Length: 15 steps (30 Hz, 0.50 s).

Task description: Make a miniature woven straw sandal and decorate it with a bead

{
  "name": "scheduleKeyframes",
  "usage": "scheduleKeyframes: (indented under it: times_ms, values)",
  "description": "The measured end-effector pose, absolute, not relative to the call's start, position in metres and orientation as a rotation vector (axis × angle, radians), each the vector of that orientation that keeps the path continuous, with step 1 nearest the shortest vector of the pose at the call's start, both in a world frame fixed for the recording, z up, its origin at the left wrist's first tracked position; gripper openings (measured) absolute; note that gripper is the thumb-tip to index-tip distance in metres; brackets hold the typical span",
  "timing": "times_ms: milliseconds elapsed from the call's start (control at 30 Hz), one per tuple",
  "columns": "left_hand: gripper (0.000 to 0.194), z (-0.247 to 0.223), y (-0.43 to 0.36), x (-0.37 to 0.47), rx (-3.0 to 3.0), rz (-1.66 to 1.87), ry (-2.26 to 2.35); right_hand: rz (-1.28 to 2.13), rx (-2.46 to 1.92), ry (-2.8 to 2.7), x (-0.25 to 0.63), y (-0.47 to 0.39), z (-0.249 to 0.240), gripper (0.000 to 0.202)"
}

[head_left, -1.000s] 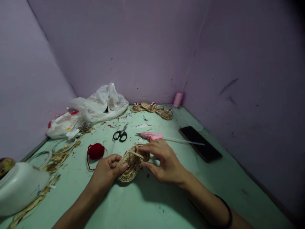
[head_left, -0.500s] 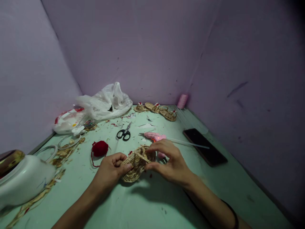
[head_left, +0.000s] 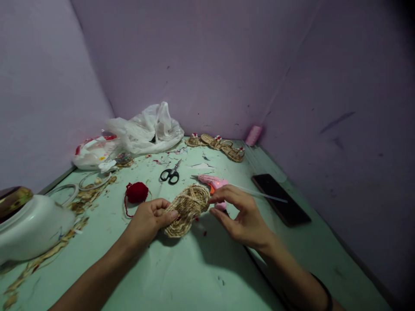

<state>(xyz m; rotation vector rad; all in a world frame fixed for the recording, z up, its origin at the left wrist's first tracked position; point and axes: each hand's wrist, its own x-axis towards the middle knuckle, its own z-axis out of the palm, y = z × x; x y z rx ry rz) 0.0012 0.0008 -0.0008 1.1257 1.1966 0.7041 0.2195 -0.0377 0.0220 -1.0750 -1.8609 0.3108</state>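
Note:
A small woven straw slipper point(head_left: 187, 211) is held up just above the green table. My left hand point(head_left: 151, 219) grips its near left end, thumb on top and fingers beneath. Past its far right end, my right hand point(head_left: 241, 216) has thumb and fingers parted with nothing seen between them; whether a fingertip touches the rim I cannot tell. Behind that hand lies a pink glue gun point(head_left: 214, 181), partly hidden, with a clear glue stick point(head_left: 259, 194) out of its back. A red yarn ball point(head_left: 136, 192) sits to the left, and black-handled scissors point(head_left: 170, 173) lie beyond the slipper.
Several finished straw slippers point(head_left: 214, 142) lie at the back near a pink thread spool point(head_left: 253, 135). A phone point(head_left: 281, 199) lies right. White plastic bags point(head_left: 149, 129), straw scraps point(head_left: 87, 198) and a white pot point(head_left: 35, 226) occupy the left. Walls close in the table point(head_left: 181, 276).
My right hand has come off the slipper's strap and moved right, its fingers apart. The slipper has turned to show more of its top, while my left hand keeps its grip.

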Motion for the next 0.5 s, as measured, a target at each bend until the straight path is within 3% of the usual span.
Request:
scheduleKeyframes:
  times_ms: [100,500]
  values:
    - [0.034,-0.003,0.0,0.003,1.029,0.735,1.15,0.234,-1.078,-1.823,0.216,-0.035,0.015,0.005]
    - [0.031,0.004,-0.009,0.015,0.941,0.747,1.144,0.02,-1.041,-1.909,0.209,-0.035,0.004,0.008]
